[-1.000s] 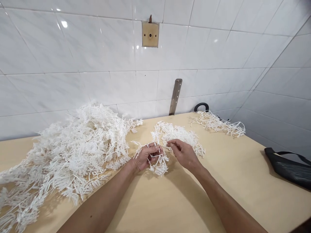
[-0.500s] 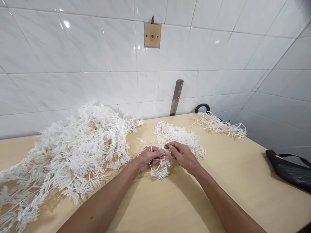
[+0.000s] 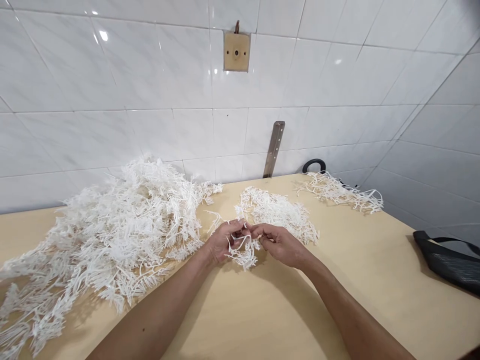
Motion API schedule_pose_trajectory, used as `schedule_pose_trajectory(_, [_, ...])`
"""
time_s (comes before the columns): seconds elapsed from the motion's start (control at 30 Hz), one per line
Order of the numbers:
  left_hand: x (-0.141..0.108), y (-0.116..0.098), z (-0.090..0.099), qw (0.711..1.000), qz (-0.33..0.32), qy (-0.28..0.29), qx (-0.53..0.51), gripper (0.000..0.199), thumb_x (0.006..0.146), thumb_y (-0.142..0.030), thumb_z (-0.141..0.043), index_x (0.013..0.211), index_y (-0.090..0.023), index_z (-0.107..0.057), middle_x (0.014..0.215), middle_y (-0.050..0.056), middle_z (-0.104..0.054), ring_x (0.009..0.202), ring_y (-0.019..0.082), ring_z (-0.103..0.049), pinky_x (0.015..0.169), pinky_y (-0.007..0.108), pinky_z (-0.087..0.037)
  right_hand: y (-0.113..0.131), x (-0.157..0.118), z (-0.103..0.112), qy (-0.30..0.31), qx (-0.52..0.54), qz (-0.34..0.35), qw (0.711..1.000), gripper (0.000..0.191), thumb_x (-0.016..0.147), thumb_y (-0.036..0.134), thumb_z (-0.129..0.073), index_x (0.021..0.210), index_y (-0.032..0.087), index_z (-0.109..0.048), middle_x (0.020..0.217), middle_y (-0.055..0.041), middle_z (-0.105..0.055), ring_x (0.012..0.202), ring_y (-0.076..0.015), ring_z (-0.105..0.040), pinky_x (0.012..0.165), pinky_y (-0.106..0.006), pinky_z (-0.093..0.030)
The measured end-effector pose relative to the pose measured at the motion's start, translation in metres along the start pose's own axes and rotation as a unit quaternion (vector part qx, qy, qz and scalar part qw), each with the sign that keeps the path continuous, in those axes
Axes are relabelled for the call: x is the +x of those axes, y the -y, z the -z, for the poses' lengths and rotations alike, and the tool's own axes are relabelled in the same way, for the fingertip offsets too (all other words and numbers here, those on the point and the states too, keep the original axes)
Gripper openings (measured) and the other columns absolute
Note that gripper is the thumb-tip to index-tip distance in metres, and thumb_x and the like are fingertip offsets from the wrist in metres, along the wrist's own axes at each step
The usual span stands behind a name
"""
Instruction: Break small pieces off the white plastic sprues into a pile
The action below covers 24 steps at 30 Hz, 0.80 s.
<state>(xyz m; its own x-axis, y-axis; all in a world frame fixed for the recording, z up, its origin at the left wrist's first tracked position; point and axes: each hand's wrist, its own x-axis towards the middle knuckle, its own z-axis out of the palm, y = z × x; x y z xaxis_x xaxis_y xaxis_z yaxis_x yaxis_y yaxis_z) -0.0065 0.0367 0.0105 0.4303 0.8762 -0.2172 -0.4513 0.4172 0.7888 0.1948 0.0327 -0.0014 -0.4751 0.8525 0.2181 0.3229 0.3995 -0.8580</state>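
My left hand is closed around a white branching plastic sprig, whose thin stems poke out above and below the fingers. Close beside it, my right hand pinches at the same sprig, the fingertips of both hands nearly touching. What exactly lies between the right fingertips is partly hidden. Just behind the hands lies a small heap of similar white sprigs. A much larger pile of them spreads over the left of the table.
The pale wood table runs up to a tiled wall. Thin bare white stems lie at the back right near a black ring-shaped handle. A black bag rests at the right edge. A metal bracket stands against the wall.
My left hand has turned and lifted slightly, its fingers shifting on the sprig. My right hand has come in closer, its fingertips now against the left ones. The piles have not changed.
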Motion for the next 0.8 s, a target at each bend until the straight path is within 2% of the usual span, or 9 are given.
schedule_pose_trajectory(0.07, [0.001,0.0,0.001,0.999,0.012,-0.02,-0.029,0.028,0.073,-0.036,-0.077,0.079,-0.011,-0.066,0.058,-0.002,-0.057,0.037,0.005,-0.04,0.038,0.02,-0.03,0.003,-0.001,0.001,0.013,-0.013,-0.001,1.0,0.024,0.08,0.015,-0.049,0.093,0.023,-0.068,0.108,-0.002,-0.067,0.076,-0.0129,-0.055,0.068,-0.026,-0.043])
schedule_pose_trajectory(0.17, [0.001,0.001,0.002,0.998,0.011,-0.04,-0.038,0.028,0.077,-0.038,-0.073,0.08,-0.011,-0.065,0.057,-0.001,-0.057,0.039,0.007,-0.045,0.038,0.02,-0.031,0.006,-0.003,0.001,0.035,-0.004,-0.018,0.999,0.023,0.076,0.015,-0.054,0.093,0.023,-0.067,0.107,-0.0017,-0.067,0.07,-0.0115,-0.054,0.066,-0.026,-0.045])
schedule_pose_trajectory(0.27, [0.0,0.001,0.002,0.999,0.003,-0.043,-0.033,0.027,0.079,-0.038,-0.071,0.081,-0.011,-0.066,0.058,-0.001,-0.057,0.039,0.006,-0.043,0.037,0.02,-0.029,0.006,-0.004,0.0,0.047,0.004,-0.027,0.999,0.02,0.076,0.017,-0.058,0.091,0.023,-0.068,0.102,-0.0014,-0.068,0.068,-0.0114,-0.054,0.066,-0.025,-0.046])
schedule_pose_trajectory(0.37, [0.0,0.001,0.002,0.999,0.004,-0.034,-0.019,0.027,0.076,-0.037,-0.074,0.082,-0.011,-0.067,0.064,0.001,-0.06,0.042,0.007,-0.047,0.039,0.02,-0.031,0.003,-0.004,0.002,0.048,-0.006,-0.037,0.998,0.018,0.076,0.017,-0.058,0.088,0.022,-0.07,0.096,-0.0015,-0.07,0.07,-0.0131,-0.056,0.066,-0.026,-0.046])
schedule_pose_trajectory(0.47, [0.001,0.001,0.002,0.999,-0.01,-0.02,0.024,0.031,0.071,-0.038,-0.077,0.081,-0.011,-0.068,0.067,0.002,-0.061,0.045,0.007,-0.048,0.041,0.02,-0.032,0.002,-0.005,0.007,0.054,-0.024,-0.048,0.997,0.018,0.075,0.018,-0.059,0.087,0.022,-0.072,0.091,-0.0013,-0.071,0.07,-0.0141,-0.057,0.066,-0.027,-0.046])
schedule_pose_trajectory(0.6, [0.001,0.004,0.001,0.992,-0.028,0.008,0.125,0.034,0.072,-0.043,-0.076,0.079,-0.01,-0.069,0.066,0.002,-0.061,0.044,0.005,-0.041,0.041,0.02,-0.023,0.006,-0.008,0.021,0.126,-0.049,-0.059,0.989,0.023,0.076,0.021,-0.062,0.095,0.024,-0.075,0.082,-0.0003,-0.069,0.068,-0.0146,-0.056,0.063,-0.027,-0.044])
schedule_pose_trajectory(0.67, [0.0,0.005,-0.001,0.985,-0.014,0.023,0.173,0.033,0.073,-0.043,-0.074,0.075,-0.011,-0.069,0.061,0.001,-0.058,0.043,0.004,-0.037,0.041,0.021,-0.021,0.007,-0.008,0.028,0.104,-0.054,-0.065,0.991,0.024,0.079,0.025,-0.063,0.098,0.024,-0.075,0.085,-0.0016,-0.07,0.07,-0.0151,-0.057,0.063,-0.027,-0.044])
schedule_pose_trajectory(0.73, [-0.002,0.007,-0.003,0.978,0.001,0.037,0.206,0.032,0.073,-0.042,-0.074,0.071,-0.011,-0.067,0.058,-0.001,-0.055,0.043,0.005,-0.035,0.043,0.022,-0.021,0.006,-0.007,0.032,0.028,-0.038,-0.076,0.996,0.022,0.082,0.032,-0.062,0.098,0.022,-0.074,0.088,-0.0035,-0.07,0.069,-0.0149,-0.057,0.061,-0.026,-0.044])
schedule_pose_trajectory(0.8, [-0.005,0.008,-0.006,0.973,0.002,0.05,0.224,0.031,0.073,-0.042,-0.073,0.07,-0.012,-0.066,0.059,-0.001,-0.054,0.046,0.005,-0.035,0.045,0.022,-0.021,0.004,-0.005,0.034,-0.039,0.001,-0.1,0.994,0.029,0.085,0.042,-0.061,0.099,0.02,-0.072,0.081,-0.0037,-0.067,0.061,-0.013,-0.053,0.053,-0.024,-0.04])
